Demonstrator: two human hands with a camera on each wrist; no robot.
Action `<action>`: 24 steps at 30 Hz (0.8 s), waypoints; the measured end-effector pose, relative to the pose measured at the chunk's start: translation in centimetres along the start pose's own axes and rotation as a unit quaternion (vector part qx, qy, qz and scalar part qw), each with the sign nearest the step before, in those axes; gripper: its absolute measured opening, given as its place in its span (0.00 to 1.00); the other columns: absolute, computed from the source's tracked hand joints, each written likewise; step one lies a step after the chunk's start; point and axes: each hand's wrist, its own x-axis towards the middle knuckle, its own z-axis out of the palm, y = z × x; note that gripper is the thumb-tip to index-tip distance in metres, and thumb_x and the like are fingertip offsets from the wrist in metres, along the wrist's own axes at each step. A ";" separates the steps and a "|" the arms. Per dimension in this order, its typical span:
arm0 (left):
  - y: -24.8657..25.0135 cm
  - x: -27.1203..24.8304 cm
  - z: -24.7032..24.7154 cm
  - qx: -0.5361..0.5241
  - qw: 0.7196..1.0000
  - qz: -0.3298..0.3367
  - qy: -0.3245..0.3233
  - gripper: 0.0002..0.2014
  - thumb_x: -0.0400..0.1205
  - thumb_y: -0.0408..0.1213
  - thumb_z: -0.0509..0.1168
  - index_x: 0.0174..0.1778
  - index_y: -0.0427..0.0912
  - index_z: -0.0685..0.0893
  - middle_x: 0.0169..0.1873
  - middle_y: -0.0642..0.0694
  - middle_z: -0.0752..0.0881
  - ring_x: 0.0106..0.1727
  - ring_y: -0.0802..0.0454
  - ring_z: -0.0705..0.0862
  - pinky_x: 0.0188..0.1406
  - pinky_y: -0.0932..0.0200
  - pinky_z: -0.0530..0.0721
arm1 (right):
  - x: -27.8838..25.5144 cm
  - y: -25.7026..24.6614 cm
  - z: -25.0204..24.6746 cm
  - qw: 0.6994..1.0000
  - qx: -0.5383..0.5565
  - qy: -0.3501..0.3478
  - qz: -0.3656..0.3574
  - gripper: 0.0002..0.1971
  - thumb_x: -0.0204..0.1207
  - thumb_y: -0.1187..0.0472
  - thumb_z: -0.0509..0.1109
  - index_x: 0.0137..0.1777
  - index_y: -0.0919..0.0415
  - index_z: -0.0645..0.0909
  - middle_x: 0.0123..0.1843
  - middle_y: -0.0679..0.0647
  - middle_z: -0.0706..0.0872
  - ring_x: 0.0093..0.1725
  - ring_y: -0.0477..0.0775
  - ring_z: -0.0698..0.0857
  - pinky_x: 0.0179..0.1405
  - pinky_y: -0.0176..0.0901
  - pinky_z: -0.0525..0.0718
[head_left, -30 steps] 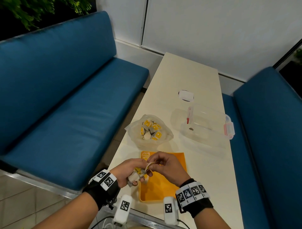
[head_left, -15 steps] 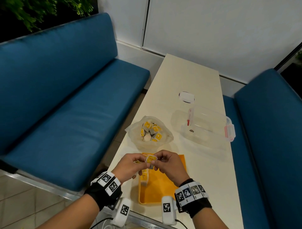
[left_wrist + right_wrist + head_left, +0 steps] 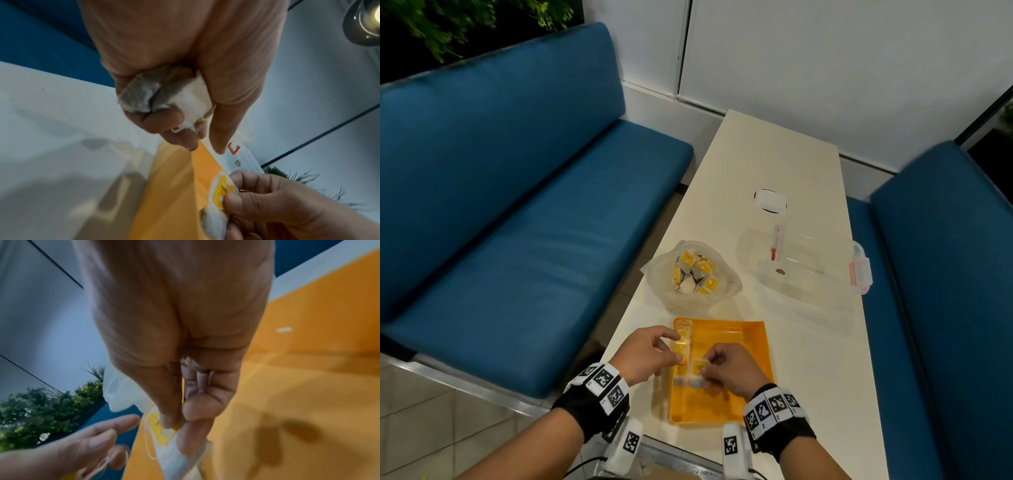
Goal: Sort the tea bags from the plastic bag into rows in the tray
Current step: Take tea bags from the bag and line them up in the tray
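While my hands were up over the near end of the bench (image 3: 787, 154) half a second ago, working one tea bag loose between them, they are now down over the orange tray (image 3: 736, 339). My right hand (image 3: 732, 371) pinches a single tea bag (image 3: 697, 371) by its yellow tag between thumb and fingertips, low over the tray's left side, just beside the near end of the row of tea bags (image 3: 683, 337) already lying along the left wall. Whether it touches the floor yet I cannot tell. My left hand (image 3: 645, 353) has parted from that bag: thumb and forefinger are loose and reaching, while the lower fingers curl round a small clutch of spare tea bags (image 3: 162, 95) kept in the palm.

So the separating is done and the placing is in hand; I judge this bag extends the first row. Much remains: the plastic bag (image 3: 693, 274) beyond the tray holds a heap, and most of the tray floor is bare. Strings trail from my left fingers, so a snag could drag a laid bag askew.
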 end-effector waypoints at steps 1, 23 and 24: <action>-0.2 0.0 0.1 0.011 1.000 0.002 0.000 0.19 0.74 0.35 0.81 0.58 0.54 0.86 0.40 0.43 0.90 0.27 0.55 0.84 0.23 0.63 0.79 | 0.0 0.1 0.4 1.000 -0.001 -0.008 0.011 0.06 0.76 0.70 0.75 0.44 0.63 0.80 0.29 0.61 0.88 0.24 0.51 0.86 0.24 0.42 0.82; -2.2 0.1 1.7 0.005 0.996 -0.083 0.013 0.25 0.76 0.41 0.80 0.62 0.50 0.73 0.49 0.40 0.85 0.30 0.51 0.84 0.18 0.63 0.75 | 1.6 -0.5 5.2 0.995 -0.021 0.063 0.076 0.13 0.71 0.74 0.70 0.41 0.57 0.72 0.29 0.59 0.83 0.24 0.57 0.84 0.23 0.43 0.80; -2.2 0.1 1.7 0.004 0.996 -0.083 0.011 0.25 0.76 0.41 0.80 0.62 0.50 0.73 0.48 0.40 0.85 0.30 0.51 0.84 0.18 0.63 0.75 | 1.6 -0.6 5.3 0.994 -0.021 0.069 0.077 0.13 0.71 0.74 0.70 0.41 0.56 0.71 0.30 0.59 0.83 0.24 0.57 0.84 0.22 0.43 0.79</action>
